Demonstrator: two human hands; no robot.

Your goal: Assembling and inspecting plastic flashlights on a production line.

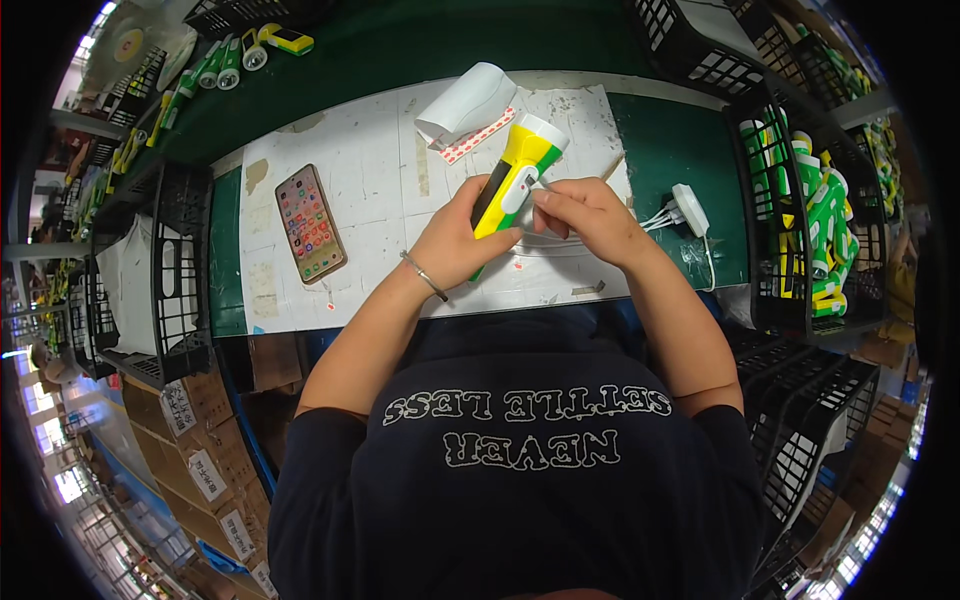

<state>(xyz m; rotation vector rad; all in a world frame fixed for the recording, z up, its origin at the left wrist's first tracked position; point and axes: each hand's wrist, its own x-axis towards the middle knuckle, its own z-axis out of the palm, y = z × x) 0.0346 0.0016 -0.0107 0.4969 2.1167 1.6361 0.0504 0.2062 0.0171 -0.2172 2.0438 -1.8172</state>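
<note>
My left hand (450, 240) is wrapped round a flashlight (543, 135) with a yellow, green and black body and a white head, which points away from me and tilts right. Beside its grey-white switch panel, my right hand (590, 215) is closed in a pinch, fingertips at the flashlight's side. What sits between those fingertips is too small to make out. White cables (655, 221) run from a white plug adapter (690, 209) toward my right hand and pass beneath it.
A lit phone (309, 224) lies on the white board at left. Beyond the flashlight are a curled white sheet (467, 103) and a red-dotted strip (480, 136). Black crates flank the table; the right crate (795, 310) holds several flashlights. More flashlights (228, 65) stand at the far left.
</note>
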